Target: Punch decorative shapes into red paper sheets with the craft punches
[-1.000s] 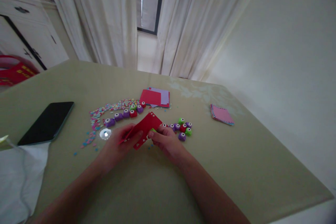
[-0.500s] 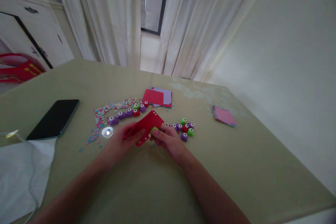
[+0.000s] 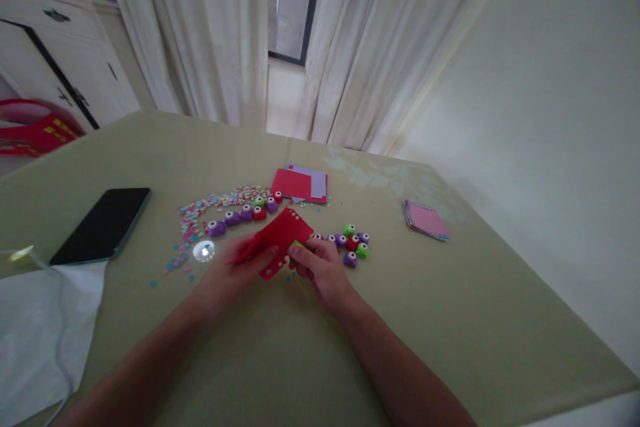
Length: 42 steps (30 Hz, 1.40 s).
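Observation:
My left hand [image 3: 231, 273] is closed on a red paper card [image 3: 281, 233], thumb on top, held tilted above the table. Small punched shapes, light-coloured where the background shows through, run along the card's edges. My right hand [image 3: 320, 268] pinches a small green craft punch [image 3: 296, 245] at the card's right edge, mostly covered by thumb and fingers. Right of that hand lies a cluster of small punches in purple, red and green, among them a purple punch [image 3: 351, 259]. Beyond the card, a row of similar punches includes a red punch [image 3: 259, 213].
Colourful paper confetti [image 3: 215, 201] is scattered at the left, beside a shiny clear disc [image 3: 204, 251]. Red and lilac paper sheets [image 3: 293, 183] lie farther back. A pink-topped paper stack [image 3: 427, 219] sits at the right. Leftward are a phone [image 3: 103, 227], white cloth [image 3: 45, 340] and a cable.
The camera view has shifted slightly. Both hands keep their hold at the card's edge; the green punch showed more half a second ago and is now more covered by my right thumb.

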Motion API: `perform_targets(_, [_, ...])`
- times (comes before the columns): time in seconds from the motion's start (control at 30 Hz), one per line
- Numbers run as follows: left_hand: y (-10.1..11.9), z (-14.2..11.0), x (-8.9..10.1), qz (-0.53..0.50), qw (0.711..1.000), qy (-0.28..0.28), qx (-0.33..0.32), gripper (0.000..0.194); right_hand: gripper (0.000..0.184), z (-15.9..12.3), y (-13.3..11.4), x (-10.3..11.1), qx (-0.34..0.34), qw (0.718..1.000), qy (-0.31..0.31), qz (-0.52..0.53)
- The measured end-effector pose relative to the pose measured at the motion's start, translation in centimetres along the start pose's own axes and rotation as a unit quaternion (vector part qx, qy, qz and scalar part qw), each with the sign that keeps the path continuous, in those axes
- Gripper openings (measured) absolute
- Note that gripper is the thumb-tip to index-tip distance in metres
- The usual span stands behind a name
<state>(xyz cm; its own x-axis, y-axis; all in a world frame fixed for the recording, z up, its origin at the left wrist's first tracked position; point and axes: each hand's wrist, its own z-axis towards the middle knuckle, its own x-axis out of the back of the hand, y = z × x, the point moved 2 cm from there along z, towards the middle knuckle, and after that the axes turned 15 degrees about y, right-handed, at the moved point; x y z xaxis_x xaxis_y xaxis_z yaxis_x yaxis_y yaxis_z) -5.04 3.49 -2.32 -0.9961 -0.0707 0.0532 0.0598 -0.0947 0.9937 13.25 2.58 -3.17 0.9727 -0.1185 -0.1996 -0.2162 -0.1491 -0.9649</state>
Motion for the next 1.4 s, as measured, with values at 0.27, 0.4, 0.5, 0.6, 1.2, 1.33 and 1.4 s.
perform_targets(0.27, [0.0, 0.4, 0.3, 0.01, 1.0, 0.002, 0.01, 0.028, 0.042, 0.1, -0.2, -0.2, -0.034, 0.999, -0.029, 0.019])
perform_targets(0.4, [0.5, 0.5, 0.9, 0.017, 0.993, 0.116, 0.009, 0.032, 0.039, 0.3, -0.8, 0.7, 0.074, 0.991, 0.001, -0.107])
perform_targets(0.5, [1.5, 0.4, 1.1, 0.038, 0.987, 0.158, 0.016, 0.034, 0.027, 0.3, -1.2, 1.2, 0.231, 0.92, 0.037, -0.314])
perform_targets(0.6, [2.2, 0.5, 1.2, 0.037, 0.982, 0.186, 0.018, 0.035, 0.019, 0.3, -1.0, 1.2, 0.322, 0.818, 0.023, -0.477])
perform_targets(1.2, [0.5, 2.0, 2.6, -0.029, 0.959, 0.282, 0.03, 0.043, 0.033, 5.0, -1.4, -7.6, 0.438, 0.612, -0.023, -0.658])
perform_targets(1.33, [1.1, 1.5, 2.1, -0.036, 0.974, 0.222, 0.018, 0.046, 0.027, 1.9, -0.5, -6.4, 0.42, 0.619, -0.029, -0.663])
perform_targets(1.4, [1.1, 1.2, 1.9, -0.014, 0.975, 0.222, 0.01, 0.043, 0.021, -0.2, -0.1, -4.7, 0.412, 0.627, -0.039, -0.659])
